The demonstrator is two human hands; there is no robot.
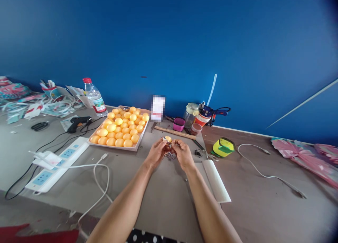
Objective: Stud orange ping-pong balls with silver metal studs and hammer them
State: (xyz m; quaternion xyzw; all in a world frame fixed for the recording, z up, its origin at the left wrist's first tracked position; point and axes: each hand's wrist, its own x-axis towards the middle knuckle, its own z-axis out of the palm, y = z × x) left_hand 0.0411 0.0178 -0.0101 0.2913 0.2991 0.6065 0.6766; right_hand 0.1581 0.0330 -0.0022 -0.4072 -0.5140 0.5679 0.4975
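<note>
My left hand (156,152) and my right hand (182,153) meet over the middle of the table, fingers pinched together around a small orange ball (168,140) held between them. Below the ball, between the hands, hangs a small dark cluster of something like beads or chain (170,155); I cannot make it out. A shallow tray (116,146) filled with several orange balls (121,127) lies just left of and beyond my left hand.
A white power strip (56,164) with a white cable (101,186) lies at the left, a black glue gun (78,122) and a water bottle (95,98) behind it. Jars and cups (196,118), a wooden stick (171,132), a yellow-green tape measure (224,147) and a white strip (216,181) sit at the right.
</note>
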